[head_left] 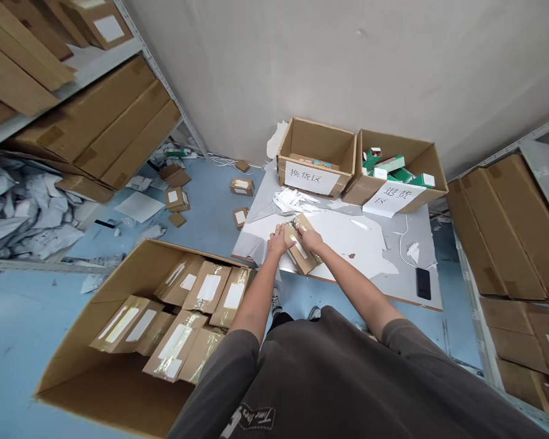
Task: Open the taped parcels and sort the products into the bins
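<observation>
Flat brown cardboard parcel (301, 251) with shiny clear tape, at the near edge of the grey, white-sheeted surface (421, 244), held between left hand (278, 239) and right hand (310, 241), both grips closed on it. Probably light and stiff, slick over the tape; best taken by its bare card edges. Large open cardboard carton (73, 341) of similar parcels just left.

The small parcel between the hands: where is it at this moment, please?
In the head view, the parcel sits on the white sheet near the table's front edge, between the left hand and right hand, below the two open cartons.
</observation>
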Tool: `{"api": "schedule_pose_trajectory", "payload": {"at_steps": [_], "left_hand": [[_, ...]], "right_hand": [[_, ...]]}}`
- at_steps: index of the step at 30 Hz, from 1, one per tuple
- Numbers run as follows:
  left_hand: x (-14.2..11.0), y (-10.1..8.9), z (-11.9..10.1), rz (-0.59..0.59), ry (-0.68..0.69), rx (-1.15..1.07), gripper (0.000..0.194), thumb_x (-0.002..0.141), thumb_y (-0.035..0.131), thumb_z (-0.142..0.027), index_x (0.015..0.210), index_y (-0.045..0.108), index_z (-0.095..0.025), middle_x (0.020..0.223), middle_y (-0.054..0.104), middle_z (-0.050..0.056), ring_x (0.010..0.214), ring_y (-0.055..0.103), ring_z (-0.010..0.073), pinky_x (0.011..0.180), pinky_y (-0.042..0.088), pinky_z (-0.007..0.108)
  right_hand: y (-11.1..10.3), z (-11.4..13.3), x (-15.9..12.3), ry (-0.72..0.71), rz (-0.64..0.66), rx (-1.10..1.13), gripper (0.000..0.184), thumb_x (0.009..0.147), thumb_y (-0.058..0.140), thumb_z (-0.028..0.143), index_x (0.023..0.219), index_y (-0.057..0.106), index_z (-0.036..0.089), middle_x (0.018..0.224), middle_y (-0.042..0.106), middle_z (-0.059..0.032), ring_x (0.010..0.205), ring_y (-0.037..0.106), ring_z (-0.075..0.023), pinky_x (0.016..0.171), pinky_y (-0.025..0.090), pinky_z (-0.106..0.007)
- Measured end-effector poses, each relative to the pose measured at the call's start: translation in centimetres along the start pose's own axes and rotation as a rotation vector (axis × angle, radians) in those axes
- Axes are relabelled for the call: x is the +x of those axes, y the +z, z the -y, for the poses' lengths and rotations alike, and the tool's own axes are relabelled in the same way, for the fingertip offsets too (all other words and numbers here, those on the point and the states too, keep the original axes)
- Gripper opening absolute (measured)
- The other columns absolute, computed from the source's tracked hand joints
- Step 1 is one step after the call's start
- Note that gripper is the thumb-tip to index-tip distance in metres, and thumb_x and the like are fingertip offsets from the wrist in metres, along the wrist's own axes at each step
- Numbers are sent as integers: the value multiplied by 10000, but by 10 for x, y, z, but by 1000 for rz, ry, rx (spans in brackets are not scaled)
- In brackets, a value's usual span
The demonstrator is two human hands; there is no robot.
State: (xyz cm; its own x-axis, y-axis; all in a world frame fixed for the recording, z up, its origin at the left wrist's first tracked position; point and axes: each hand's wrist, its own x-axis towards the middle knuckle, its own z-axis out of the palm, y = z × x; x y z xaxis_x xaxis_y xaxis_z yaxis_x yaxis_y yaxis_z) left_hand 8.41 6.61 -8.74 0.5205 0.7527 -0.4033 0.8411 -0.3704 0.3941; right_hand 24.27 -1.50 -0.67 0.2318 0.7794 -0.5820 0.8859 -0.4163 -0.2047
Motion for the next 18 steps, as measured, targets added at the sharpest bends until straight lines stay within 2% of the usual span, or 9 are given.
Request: {"api": "schedule_pose_trajectory", "payload": {"at_steps": [2, 6, 11, 18], "left_hand": [[-1, 0, 1, -1, 5, 8, 1102, 891, 679, -729, 1765, 106, -378, 1855, 118, 33, 1509, 450, 414, 1156, 481, 495], [-1, 0, 1, -1, 7, -4, 1100, 896, 677, -712, 1768, 107, -361, 1857, 103, 38, 1516, 438, 422, 1158, 475, 507], [0, 2, 1, 13, -1, -9, 1107, 891, 672, -715, 1770, 101, -357, 1858, 94, 44, 1519, 436, 425, 1153, 473, 516], [2, 3, 7, -6, 15, -11, 1131, 869, 672, -750, 1771, 118, -352, 1857, 105, 41, 1521, 430, 438, 1150, 476, 527]], "right_hand": [[-2, 2, -9, 20, -1, -24, 736, 1062, 593, 469, 1718, 368, 222, 1427, 715, -185, 1302, 692, -330, 1042, 517, -369], [-1, 7, -23, 43, 36, -59, 652, 1078, 560, 352, 1697, 407, 218, 1442, 704, -188, 1320, 685, -333, 1030, 524, -370], [4, 9, -41, 63, 67, -91, 633, 1054, 567, 281, 1670, 432, 226, 1398, 722, -193, 1285, 704, -325, 1020, 533, -379], [20, -10, -76, 41, 94, -164, 614, 1026, 566, 203, 1632, 471, 218, 1345, 736, -210, 1244, 717, -335, 969, 555, -394]]}}
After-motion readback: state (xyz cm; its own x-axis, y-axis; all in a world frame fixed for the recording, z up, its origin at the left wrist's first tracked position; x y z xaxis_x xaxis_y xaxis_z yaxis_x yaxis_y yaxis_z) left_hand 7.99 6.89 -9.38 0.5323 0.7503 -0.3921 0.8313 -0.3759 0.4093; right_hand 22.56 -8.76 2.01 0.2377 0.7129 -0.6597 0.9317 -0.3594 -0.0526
